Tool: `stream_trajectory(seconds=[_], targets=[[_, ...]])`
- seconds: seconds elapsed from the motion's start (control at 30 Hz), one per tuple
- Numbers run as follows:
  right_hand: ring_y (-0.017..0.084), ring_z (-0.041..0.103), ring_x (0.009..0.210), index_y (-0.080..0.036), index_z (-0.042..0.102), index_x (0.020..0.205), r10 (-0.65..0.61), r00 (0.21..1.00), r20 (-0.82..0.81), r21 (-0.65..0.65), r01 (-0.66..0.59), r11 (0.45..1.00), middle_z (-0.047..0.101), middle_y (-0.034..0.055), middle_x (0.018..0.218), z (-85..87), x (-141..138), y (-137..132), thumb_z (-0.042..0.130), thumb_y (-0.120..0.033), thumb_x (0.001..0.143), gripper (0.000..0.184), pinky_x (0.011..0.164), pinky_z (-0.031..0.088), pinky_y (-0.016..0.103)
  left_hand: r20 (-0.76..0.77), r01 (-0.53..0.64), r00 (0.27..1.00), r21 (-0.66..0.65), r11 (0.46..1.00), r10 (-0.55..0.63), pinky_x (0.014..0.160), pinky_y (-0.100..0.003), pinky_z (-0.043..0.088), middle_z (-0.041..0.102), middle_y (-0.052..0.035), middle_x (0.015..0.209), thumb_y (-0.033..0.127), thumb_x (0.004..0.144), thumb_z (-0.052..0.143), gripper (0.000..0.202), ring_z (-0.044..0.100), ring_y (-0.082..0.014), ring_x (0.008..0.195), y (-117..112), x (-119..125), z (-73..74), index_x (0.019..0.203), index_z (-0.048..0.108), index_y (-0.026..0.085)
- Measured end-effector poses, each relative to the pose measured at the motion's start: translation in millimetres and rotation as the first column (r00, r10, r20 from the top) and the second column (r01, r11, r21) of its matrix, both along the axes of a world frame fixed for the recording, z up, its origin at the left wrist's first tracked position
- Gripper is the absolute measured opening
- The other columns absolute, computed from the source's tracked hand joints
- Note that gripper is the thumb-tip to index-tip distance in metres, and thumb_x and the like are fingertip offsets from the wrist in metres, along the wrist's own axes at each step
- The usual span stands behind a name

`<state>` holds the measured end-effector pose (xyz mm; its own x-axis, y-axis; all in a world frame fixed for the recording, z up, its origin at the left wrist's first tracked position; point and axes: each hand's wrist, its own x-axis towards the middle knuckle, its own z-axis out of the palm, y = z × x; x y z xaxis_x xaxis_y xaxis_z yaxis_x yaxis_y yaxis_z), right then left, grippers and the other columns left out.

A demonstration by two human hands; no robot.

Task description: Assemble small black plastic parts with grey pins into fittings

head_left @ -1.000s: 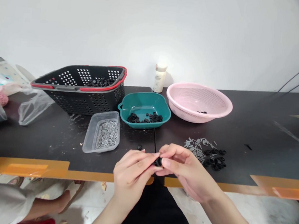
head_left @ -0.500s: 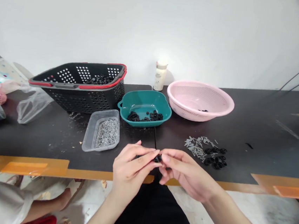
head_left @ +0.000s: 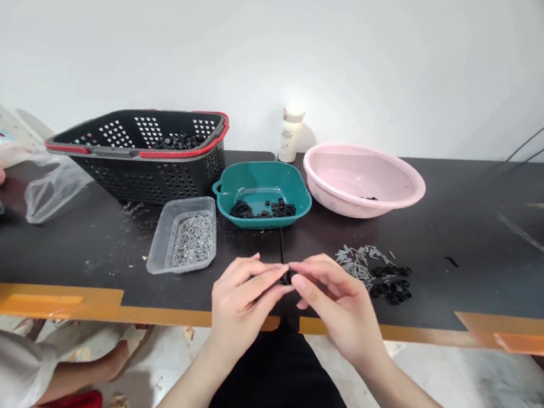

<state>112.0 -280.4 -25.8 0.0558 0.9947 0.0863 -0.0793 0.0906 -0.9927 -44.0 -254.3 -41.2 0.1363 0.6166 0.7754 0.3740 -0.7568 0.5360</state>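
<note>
My left hand [head_left: 241,300] and my right hand [head_left: 339,303] meet fingertip to fingertip over the near edge of the black table [head_left: 466,235]. Both pinch one small black ring part [head_left: 287,277] between them. To the right of my right hand lies a loose pile of small metal pins [head_left: 357,259] with several black rings [head_left: 392,286]. A clear plastic tray of metal pins [head_left: 186,241] sits to the left of my left hand.
A teal bowl [head_left: 263,190] with black rings stands behind my hands. A pink colander [head_left: 363,181], a black basket with red handles [head_left: 137,149] and a small white bottle [head_left: 290,135] stand further back. Plastic bags [head_left: 55,186] lie at the left. Another person's leg [head_left: 87,372] shows below.
Both hands have shifted slightly up and away over the table edge, still pinching the black part; my right fingers have turned a little around it.
</note>
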Motion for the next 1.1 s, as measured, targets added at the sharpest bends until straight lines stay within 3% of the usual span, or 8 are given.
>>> stream_trajectory(seconds=[0.1, 0.17, 0.37, 0.5, 0.63, 0.73, 0.87, 1.1], targets=[[0.014, 0.057, 0.067, -0.023, 0.075, 0.077, -0.082, 0.994, 0.072, 0.071, 0.077, 0.994, 0.059, 0.0023, 0.081, -1.5, 0, -1, 0.075, -0.033, 0.08, 0.011, 0.057, 0.052, 0.027, 0.013, -0.011, 1.0, 0.004, 1.0, 0.011, 0.089, -0.037, 0.058, 0.075, 0.0, 0.086, 0.013, 0.079, 0.074, 0.022, 0.067, -0.0136, 0.079, 0, 3, -0.8, 0.1, 0.074, 0.023], [0.012, 0.055, 0.063, -0.023, 0.073, 0.071, -0.072, 0.997, 0.039, 0.056, 0.07, 0.996, 0.059, 0.0012, 0.078, -2.5, 0, 0, 0.076, -0.033, 0.079, 0.013, 0.055, 0.05, 0.026, 0.02, -0.02, 1.0, 0.023, 1.0, 0.019, 0.089, -0.038, 0.059, 0.075, -0.0005, 0.085, 0.013, 0.079, 0.074, 0.023, 0.068, -0.0139, 0.078, 0, 4, -1.2, 0.1, 0.074, 0.023], [0.007, 0.045, 0.051, -0.02, 0.066, 0.064, 0.061, 0.947, -0.316, -0.144, -0.111, 0.983, 0.054, -0.0036, 0.063, -2.4, 0, 5, 0.08, -0.037, 0.074, 0.024, 0.045, 0.04, 0.019, 0.011, -0.012, 1.0, 0.052, 0.999, 0.011, 0.088, -0.04, 0.059, 0.076, -0.0009, 0.085, 0.015, 0.081, 0.073, 0.022, 0.068, -0.0141, 0.076, 0, 4, -2.1, 0.101, 0.074, 0.024], [0.008, 0.048, 0.057, -0.019, 0.061, 0.071, 0.127, 0.885, -0.449, -0.296, -0.281, 0.913, 0.054, -0.0042, 0.065, 1.3, 4, 8, 0.082, -0.038, 0.072, 0.027, 0.046, 0.041, 0.015, 0.019, -0.001, 1.0, 0.042, 0.999, 0.0, 0.089, -0.04, 0.059, 0.076, -0.0012, 0.083, 0.016, 0.081, 0.073, 0.021, 0.069, -0.0143, 0.076, 0, 3, -2.5, 0.1, 0.074, 0.024], [0.008, 0.047, 0.055, -0.018, 0.063, 0.078, 0.301, 0.818, -0.489, -0.324, -0.491, 0.809, 0.051, -0.0039, 0.062, 3.2, 11, 10, 0.074, -0.045, 0.079, 0.03, 0.047, 0.042, 0.018, 0.027, 0.023, 0.999, 0.05, 0.998, -0.024, 0.094, -0.043, 0.056, 0.075, -0.0005, 0.08, 0.018, 0.082, 0.072, 0.017, 0.068, -0.0133, 0.073, 2, 3, -1.6, 0.098, 0.075, 0.023], [0.008, 0.042, 0.053, -0.016, 0.062, 0.069, 0.319, 0.853, -0.413, -0.277, -0.452, 0.848, 0.048, -0.0042, 0.058, 4.5, 11, 10, 0.073, -0.045, 0.08, 0.033, 0.05, 0.038, 0.02, 0.014, 0.011, 1.0, 0.076, 0.997, -0.012, 0.096, -0.046, 0.054, 0.074, -0.0002, 0.078, 0.023, 0.084, 0.071, 0.014, 0.067, -0.0133, 0.072, 2, 3, -0.3, 0.097, 0.075, 0.023], [0.007, 0.036, 0.052, -0.015, 0.063, 0.062, 0.216, 0.889, -0.403, -0.255, -0.336, 0.907, 0.048, -0.0039, 0.057, 5.1, 4, 4, 0.078, -0.046, 0.074, 0.037, 0.049, 0.031, 0.022, 0.001, -0.02, 1.0, 0.113, 0.993, 0.02, 0.096, -0.046, 0.053, 0.074, -0.0004, 0.079, 0.024, 0.085, 0.07, 0.015, 0.066, -0.0135, 0.073, 0, 3, 1.3, 0.1, 0.073, 0.024], [0.007, 0.035, 0.054, -0.016, 0.067, 0.058, 0.094, 0.832, -0.546, -0.332, -0.318, 0.888, 0.05, -0.0037, 0.055, -2.2, 0, -6, 0.087, -0.039, 0.064, 0.031, 0.052, 0.029, 0.022, -0.046, 0.043, 0.998, 0.146, 0.988, -0.037, 0.102, -0.046, 0.048, 0.075, -0.0002, 0.082, 0.02, 0.084, 0.07, 0.02, 0.067, -0.0144, 0.077, -3, 1, 1.9, 0.104, 0.072, 0.024]])
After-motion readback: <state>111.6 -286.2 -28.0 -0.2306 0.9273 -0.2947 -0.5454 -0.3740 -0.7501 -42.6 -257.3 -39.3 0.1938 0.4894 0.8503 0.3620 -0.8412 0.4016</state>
